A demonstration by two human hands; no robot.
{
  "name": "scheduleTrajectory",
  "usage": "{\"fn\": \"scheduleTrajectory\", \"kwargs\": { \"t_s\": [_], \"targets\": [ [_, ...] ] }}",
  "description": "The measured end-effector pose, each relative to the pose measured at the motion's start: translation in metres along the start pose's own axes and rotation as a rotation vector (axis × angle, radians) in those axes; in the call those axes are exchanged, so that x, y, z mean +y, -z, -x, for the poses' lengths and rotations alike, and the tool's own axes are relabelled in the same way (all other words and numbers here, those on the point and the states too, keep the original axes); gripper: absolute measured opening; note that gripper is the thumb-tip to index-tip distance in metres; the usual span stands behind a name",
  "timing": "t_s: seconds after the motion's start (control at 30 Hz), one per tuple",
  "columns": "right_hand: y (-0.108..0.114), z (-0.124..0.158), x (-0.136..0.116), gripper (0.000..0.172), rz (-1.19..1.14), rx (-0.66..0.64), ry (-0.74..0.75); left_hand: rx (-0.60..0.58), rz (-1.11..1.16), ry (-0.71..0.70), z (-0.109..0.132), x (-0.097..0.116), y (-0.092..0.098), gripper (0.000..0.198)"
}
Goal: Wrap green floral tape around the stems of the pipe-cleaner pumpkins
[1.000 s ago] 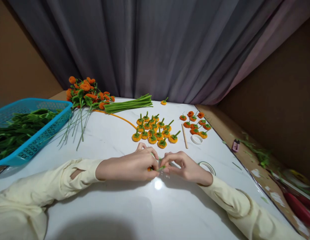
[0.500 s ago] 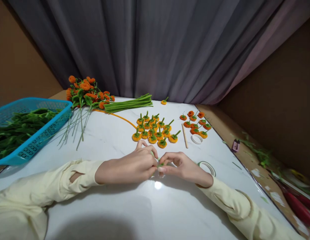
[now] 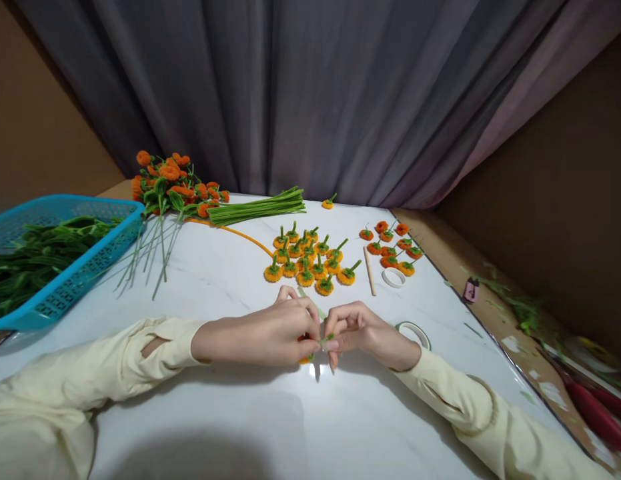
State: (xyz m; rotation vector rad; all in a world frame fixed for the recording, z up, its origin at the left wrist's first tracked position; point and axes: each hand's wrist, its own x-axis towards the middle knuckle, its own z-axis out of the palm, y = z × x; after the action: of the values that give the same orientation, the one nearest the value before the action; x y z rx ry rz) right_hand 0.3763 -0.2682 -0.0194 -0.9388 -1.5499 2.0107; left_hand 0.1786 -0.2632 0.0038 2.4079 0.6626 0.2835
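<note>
My left hand (image 3: 275,331) is closed over a small fuzzy pipe-cleaner flower (image 3: 306,359), mostly hidden, with an orange-yellow edge showing below the fingers. Thumb and forefinger of my right hand (image 3: 367,335) pinch the short green stem (image 3: 328,338) that sticks out toward them. The fingertips of both hands almost meet. A pale green strip of tape (image 3: 313,301) stretches up between the hands; which fingers hold it, I cannot tell. Just beyond my hands stand several yellow-orange flowers (image 3: 305,276) with green stems pointing up.
A roll of tape (image 3: 415,335) lies by my right wrist. Further right are a white ring (image 3: 393,277), a wooden stick (image 3: 369,271) and several orange flowers (image 3: 389,251). At left are a blue basket (image 3: 90,269) of green leaves, finished flowers (image 3: 170,172) and green stems (image 3: 257,207).
My hands have turned and shifted slightly, so the flower's orange edge now shows under my left hand. More of the pale green strip is visible between the hands.
</note>
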Motion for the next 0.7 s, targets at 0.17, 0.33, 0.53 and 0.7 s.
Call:
{"fn": "scheduleTrajectory", "kwargs": {
  "t_s": [0.17,0.33,0.53,0.7],
  "targets": [
    [-0.003,0.003,-0.001,0.028,0.378,-0.010,0.322,-0.138,0.177,-0.004,-0.002,0.001,0.009,0.023],
    [0.000,0.003,-0.001,0.032,0.597,-0.040,0.545,-0.235,0.309,-0.005,-0.004,-0.002,0.014,0.017],
    [-0.002,0.005,-0.002,0.031,0.792,-0.047,0.659,-0.325,0.449,0.011,-0.007,-0.015,0.013,0.015],
    [-0.005,0.003,0.007,0.026,1.075,0.052,0.887,-0.450,0.549,0.061,-0.010,-0.031,0.015,0.015]
  ]
}}
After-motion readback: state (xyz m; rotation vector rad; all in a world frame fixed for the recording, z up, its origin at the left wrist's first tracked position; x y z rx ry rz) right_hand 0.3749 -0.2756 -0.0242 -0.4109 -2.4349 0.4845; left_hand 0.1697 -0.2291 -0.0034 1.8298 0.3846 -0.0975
